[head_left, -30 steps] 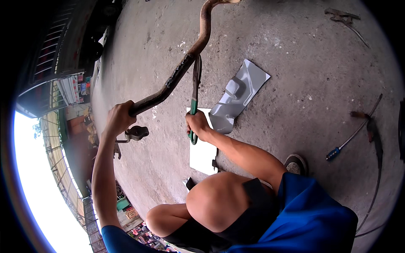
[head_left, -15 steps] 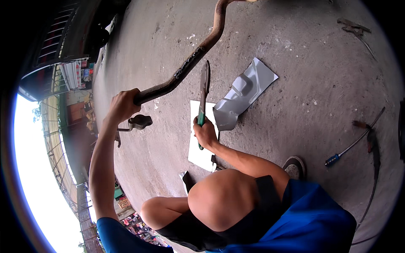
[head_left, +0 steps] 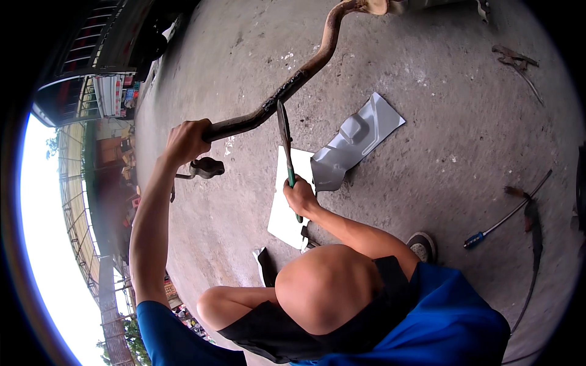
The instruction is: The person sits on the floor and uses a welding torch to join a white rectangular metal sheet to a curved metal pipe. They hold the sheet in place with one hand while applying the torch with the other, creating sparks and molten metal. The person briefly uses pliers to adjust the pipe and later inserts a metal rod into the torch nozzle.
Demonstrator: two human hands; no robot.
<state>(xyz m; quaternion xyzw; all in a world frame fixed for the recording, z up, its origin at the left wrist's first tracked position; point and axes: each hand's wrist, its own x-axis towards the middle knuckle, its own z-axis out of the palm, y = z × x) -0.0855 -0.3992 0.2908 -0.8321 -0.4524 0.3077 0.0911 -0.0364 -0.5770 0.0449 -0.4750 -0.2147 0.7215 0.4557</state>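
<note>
Screwdriver (head_left: pixel 475 240), grey panel (head_left: pixel 357 140) and white sheet (head_left: pixel 284 207) lie on the floor (head_left: pixel 427 171), the right hand (head_left: pixel 299 194) hiding part of the sheet's right edge. Its fingers close round the shears (head_left: pixel 288 155); the left hand (head_left: pixel 188 140) wraps the near end of the raised pipe (head_left: pixel 296 83). The shears' tip, apart from the pipe half a second ago, now meets it in view.

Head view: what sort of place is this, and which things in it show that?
Probably a vehicle repair or metalworking yard: a long bent pipe in the left hand, a shaped grey sheet on rough concrete, and what looks like a truck at upper left.
</note>
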